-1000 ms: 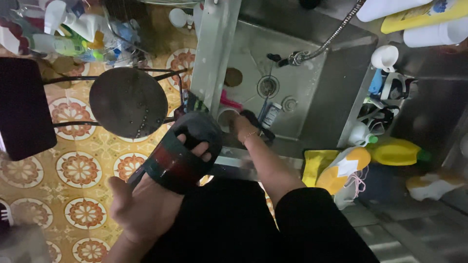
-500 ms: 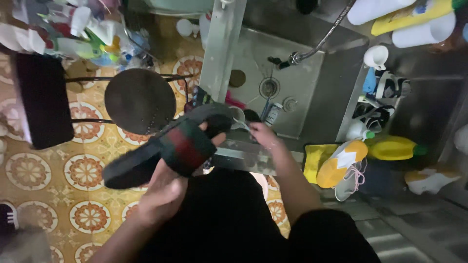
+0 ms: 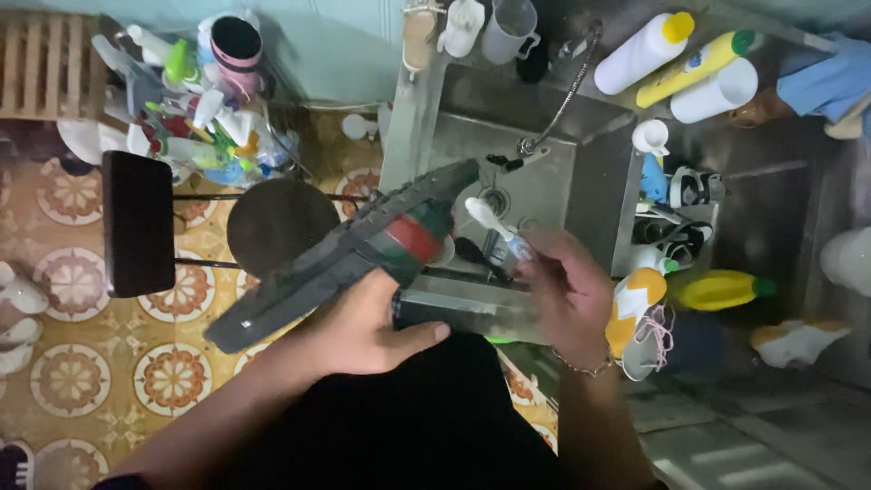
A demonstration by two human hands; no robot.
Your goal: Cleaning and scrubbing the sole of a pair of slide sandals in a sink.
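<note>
Your left hand (image 3: 363, 322) grips a dark slide sandal (image 3: 349, 254) near the centre of the frame, its fingers wrapped around the green and red strap, sole side up, the sandal slanting from lower left up toward the steel sink (image 3: 535, 191). Your right hand (image 3: 567, 290), just right of centre, pinches a white toothbrush (image 3: 494, 227) in closed fingers, its head close to the sandal's upper end; whether the bristles touch it is hard to tell. Below both hands the front edge of the sink crosses the frame, and your dark clothing fills the bottom centre. In the upper centre a faucet (image 3: 553, 118) curves over the basin. To the right, at the top, lie white and yellow bottles (image 3: 676, 54); lower right, a yellow bottle (image 3: 721, 290) lies on its side beside a white and orange shoe (image 3: 635, 308). To the left, a round dark stool (image 3: 281, 227) stands on the patterned tile floor (image 3: 73, 381), with a cluster of spray bottles (image 3: 200, 118) in the upper left.
</note>
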